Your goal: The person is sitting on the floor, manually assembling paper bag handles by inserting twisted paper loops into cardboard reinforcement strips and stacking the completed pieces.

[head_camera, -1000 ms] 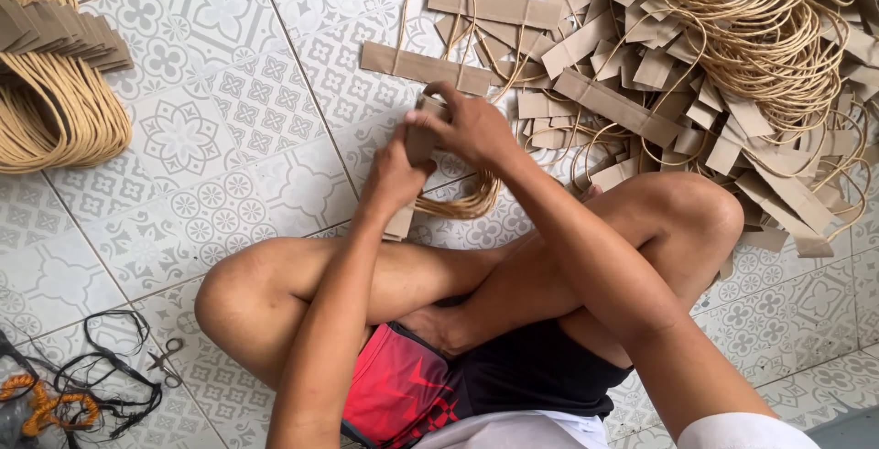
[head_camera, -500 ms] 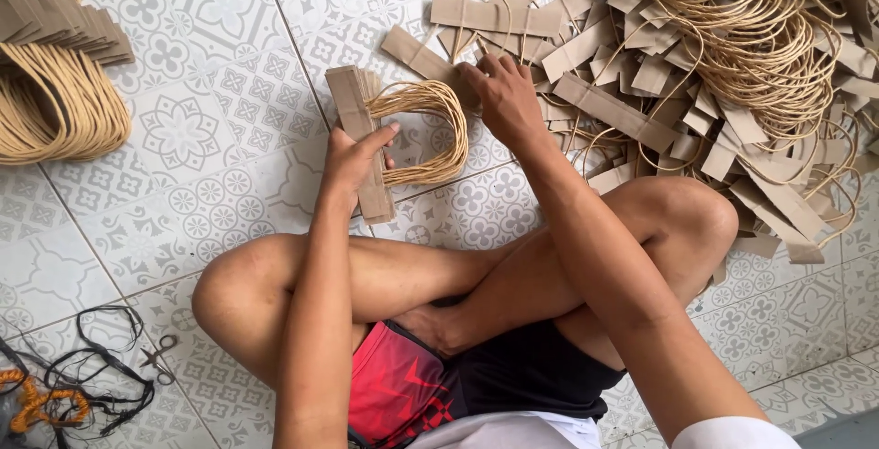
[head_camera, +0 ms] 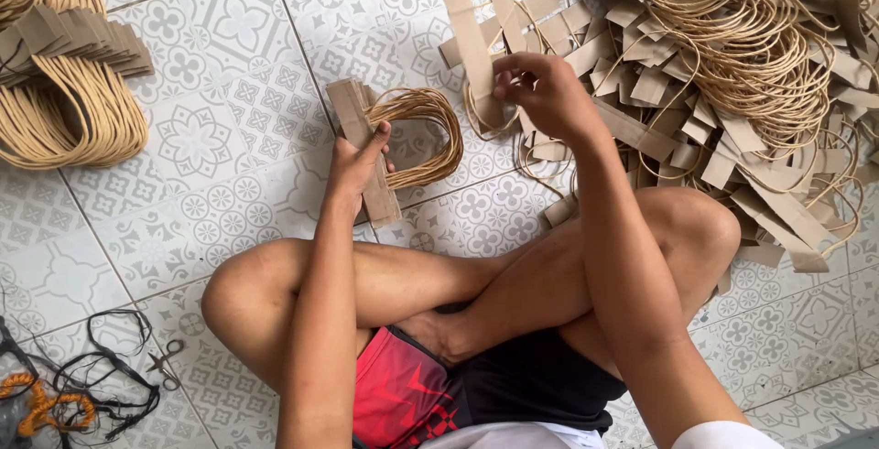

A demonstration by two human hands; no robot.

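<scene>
Brown paper strips with tan rope loops (head_camera: 394, 138) sit bunched in the left hand (head_camera: 352, 170), fingers closed round them, while the right hand (head_camera: 540, 92) pinches one more strip (head_camera: 467, 37) from the big loose pile (head_camera: 732, 64) left.

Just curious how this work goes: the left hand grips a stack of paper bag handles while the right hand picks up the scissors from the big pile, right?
Not quite. The left hand does grip the stack of paper bag handles, but the right hand pinches another paper handle strip at the edge of the big pile. The scissors lie untouched on the tiled floor, as the head view shows.
</scene>
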